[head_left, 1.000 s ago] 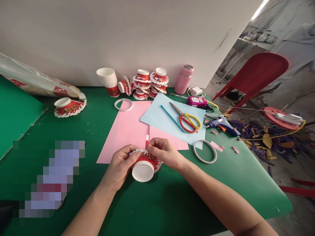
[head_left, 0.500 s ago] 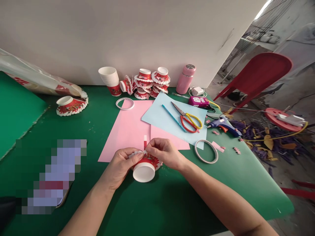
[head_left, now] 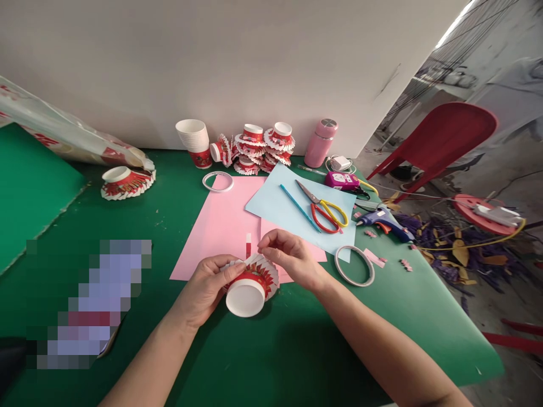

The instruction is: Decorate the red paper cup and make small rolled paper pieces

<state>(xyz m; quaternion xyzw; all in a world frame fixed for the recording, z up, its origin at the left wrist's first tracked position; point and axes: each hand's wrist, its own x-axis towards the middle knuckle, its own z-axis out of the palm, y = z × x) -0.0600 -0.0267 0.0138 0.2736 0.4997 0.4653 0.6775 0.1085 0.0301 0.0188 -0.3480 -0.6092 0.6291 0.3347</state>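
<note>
My left hand (head_left: 212,282) grips a red-and-white paper cup (head_left: 245,298) by its side. The cup's wall is cut into strips that fan out in a folded fringe, and its round white base faces me. Just off the fringe's upper right edge is my right hand (head_left: 288,257), thumb and fingers drawn together in a pinch; anything between the tips is too small to make out. Behind the cup, one red-and-white strip (head_left: 248,246) sticks straight up over the pink paper (head_left: 212,226).
Scissors (head_left: 321,207) and a blue stick (head_left: 300,208) lie on light blue paper (head_left: 263,195). Right of them are a tape roll (head_left: 354,265) and a glue gun (head_left: 384,220). Stacked cups (head_left: 193,141), fringed cups (head_left: 265,148) and a pink flask (head_left: 321,142) stand by the wall.
My right hand has let go of the fringe and moved slightly up and right. More of the fringe now shows. The left hand keeps its hold on the cup.
</note>
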